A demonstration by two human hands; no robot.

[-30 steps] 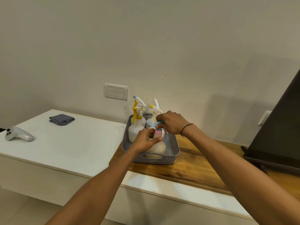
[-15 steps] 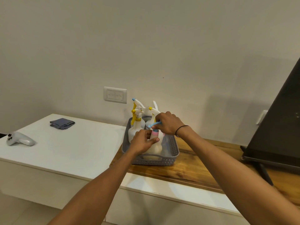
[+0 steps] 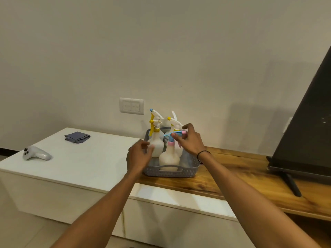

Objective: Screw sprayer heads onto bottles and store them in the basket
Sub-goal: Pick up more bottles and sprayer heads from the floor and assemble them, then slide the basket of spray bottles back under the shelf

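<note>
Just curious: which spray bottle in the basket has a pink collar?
The front bottle, nearest the person, under the right hand. The bottles behind it have yellow or white parts.

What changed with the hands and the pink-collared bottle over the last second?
The left hand let go of the pink-collared bottle and drew back to the left, open. The right hand kept its fingers on the sprayer head. The bottle stayed standing in the basket with the others.

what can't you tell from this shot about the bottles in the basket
Head view only:
- Pink-collared bottle: the right hand covers its sprayer top, so how tightly it's screwed on is unknown.
- Rear bottles: front bottles hide them; count uncertain.
- Basket left corner: hidden by left hand.
</note>
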